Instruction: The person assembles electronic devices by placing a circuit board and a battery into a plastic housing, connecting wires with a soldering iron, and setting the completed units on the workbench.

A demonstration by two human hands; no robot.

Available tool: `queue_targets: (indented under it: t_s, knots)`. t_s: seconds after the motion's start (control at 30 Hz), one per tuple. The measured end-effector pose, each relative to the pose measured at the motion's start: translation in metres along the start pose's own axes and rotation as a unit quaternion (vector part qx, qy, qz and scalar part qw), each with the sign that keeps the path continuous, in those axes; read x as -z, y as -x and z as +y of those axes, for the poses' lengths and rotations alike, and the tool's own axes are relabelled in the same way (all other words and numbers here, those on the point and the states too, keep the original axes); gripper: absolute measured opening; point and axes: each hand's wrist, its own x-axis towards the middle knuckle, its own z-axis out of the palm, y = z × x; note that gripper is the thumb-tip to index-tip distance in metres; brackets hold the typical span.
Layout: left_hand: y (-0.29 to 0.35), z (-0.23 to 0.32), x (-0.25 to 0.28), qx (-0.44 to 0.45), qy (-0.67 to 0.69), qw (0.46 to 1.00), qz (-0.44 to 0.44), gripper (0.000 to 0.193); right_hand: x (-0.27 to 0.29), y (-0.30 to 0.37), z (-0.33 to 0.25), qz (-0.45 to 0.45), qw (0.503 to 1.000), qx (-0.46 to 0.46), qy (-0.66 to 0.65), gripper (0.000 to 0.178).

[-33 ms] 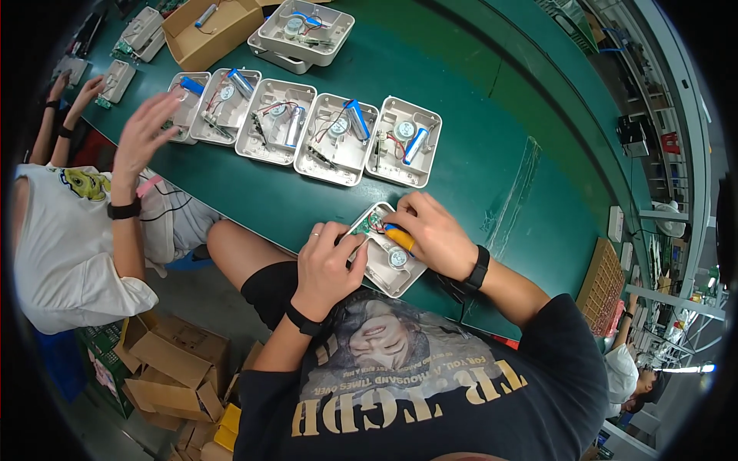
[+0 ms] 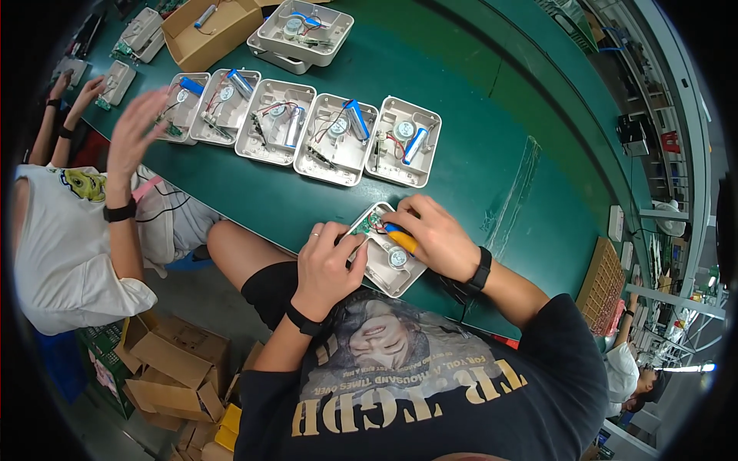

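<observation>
A pale grey plastic casing point(image 2: 377, 270) lies at the near table edge, tilted a little in the view. Inside it are a round speaker point(image 2: 397, 258) and a small green circuit board point(image 2: 361, 228) with thin red wires. My left hand point(image 2: 329, 267) is closed on the casing's left side, fingertips by the board. My right hand point(image 2: 437, 237) grips a tool with a yellow and blue handle point(image 2: 402, 239) over the casing's far end; its tip and exact kind cannot be made out.
Beyond my hands stands a row of several similar casings point(image 2: 338, 165) with speakers and blue batteries. More casings point(image 2: 327, 54) are stacked behind, beside a cardboard box point(image 2: 181, 38). A co-worker's hand point(image 2: 134, 134) hovers at the left. Black cable point(image 2: 457, 292) lies by my right wrist.
The co-worker's raised hand has shifted slightly left and away from the row's leftmost casing. The handle in my right hand shows more blue; my left hand has stayed put.
</observation>
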Motion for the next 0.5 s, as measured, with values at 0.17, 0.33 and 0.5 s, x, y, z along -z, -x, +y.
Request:
queue_targets:
  t_s: [0.17,0.33,0.5]
  knots:
    - [-0.004,-0.001,0.000,-0.019,-0.006,1.000,0.000,0.014,-0.001,0.020,0.004,0.007,0.984,-0.108,-0.144,0.052]
    - [-0.008,0.003,-0.001,-0.055,-0.013,0.998,-0.007,0.014,0.010,0.032,0.006,-0.022,0.963,-0.203,-0.175,0.060]
    - [-0.036,0.033,-0.001,-0.086,0.021,0.995,-0.048,0.025,0.028,0.065,0.041,-0.104,0.866,-0.250,-0.420,0.063]
